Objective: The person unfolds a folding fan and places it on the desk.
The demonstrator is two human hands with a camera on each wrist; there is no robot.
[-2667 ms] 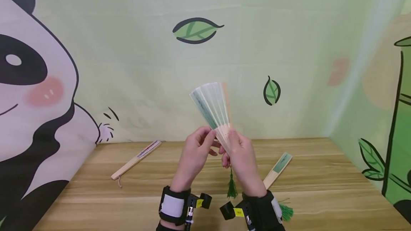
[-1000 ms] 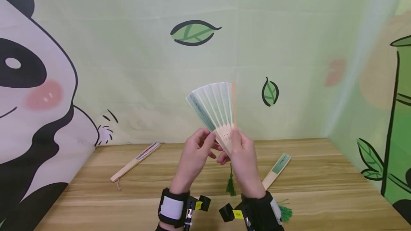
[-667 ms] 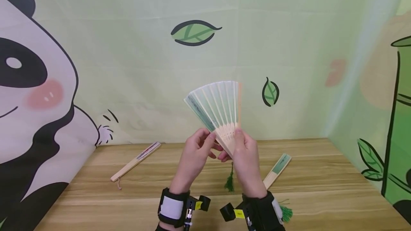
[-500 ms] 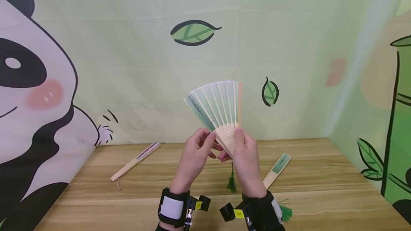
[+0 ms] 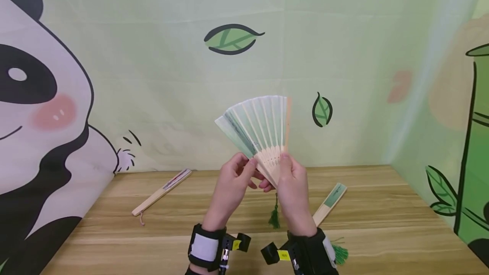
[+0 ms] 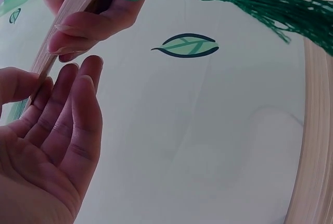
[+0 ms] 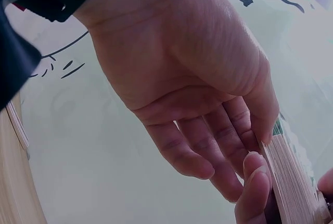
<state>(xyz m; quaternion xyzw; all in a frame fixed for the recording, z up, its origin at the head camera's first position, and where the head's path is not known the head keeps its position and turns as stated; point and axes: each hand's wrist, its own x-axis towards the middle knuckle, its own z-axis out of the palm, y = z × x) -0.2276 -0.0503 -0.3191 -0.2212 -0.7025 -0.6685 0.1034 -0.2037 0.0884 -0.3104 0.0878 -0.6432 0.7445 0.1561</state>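
Note:
A pale green folding fan (image 5: 257, 124) with bamboo ribs is held upright above the table, partly spread. My left hand (image 5: 247, 168) pinches its left ribs near the base between thumb and fingers. My right hand (image 5: 282, 168) grips the right guard and the pivot. A green tassel (image 5: 274, 216) hangs below the pivot. In the left wrist view my left hand (image 6: 57, 104) shows its palm, with the fan's ribs (image 6: 70, 10) and the tassel (image 6: 260, 2) above it. The right wrist view shows my right hand (image 7: 244, 166) against the stacked ribs (image 7: 294, 187).
A closed fan (image 5: 162, 191) lies on the wooden table (image 5: 114, 241) at the left. A second closed fan (image 5: 330, 202) with a green tassel (image 5: 339, 253) lies at the right, near my right wrist. Printed panda and leaf backdrops stand behind and to both sides.
The fan has spread wider: its left edge has swung down to the left and the right guard now stands nearly upright. Both hands keep their hold in about the same place.

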